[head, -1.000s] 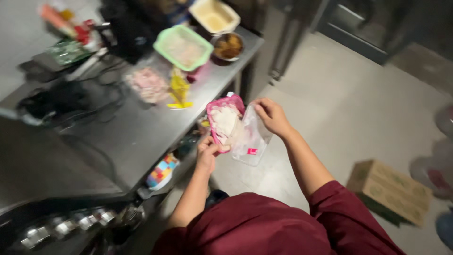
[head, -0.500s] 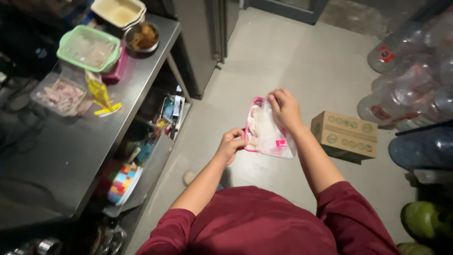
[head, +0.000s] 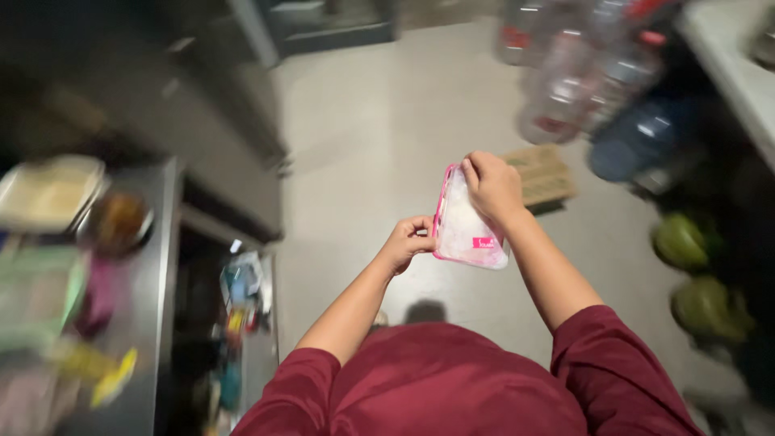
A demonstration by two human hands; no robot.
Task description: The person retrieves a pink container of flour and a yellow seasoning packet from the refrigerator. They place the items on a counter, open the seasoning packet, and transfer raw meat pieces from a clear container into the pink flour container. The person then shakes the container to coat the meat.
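Observation:
I hold a clear zip bag (head: pixel 467 230) with a pink sealing strip and pale contents in front of my chest. My left hand (head: pixel 407 241) pinches the pink strip at its lower end. My right hand (head: pixel 492 184) grips the bag's upper end with the fingers closed over the top corner. The bag hangs above the grey floor, away from the steel table (head: pixel 157 242) at the left. My sleeves are dark red.
The table at left carries blurred food containers: a white tub (head: pixel 50 190), a dark bowl (head: pixel 119 220), a green-lidded box (head: pixel 36 295). A cardboard box (head: pixel 542 173) lies on the floor beyond my hands. Large water bottles (head: pixel 565 73) and green round things (head: pixel 682 240) stand at right.
My view has swung right, away from the table, which slid to the left edge. Both hands kept hold of the bag, running along its pink strip.

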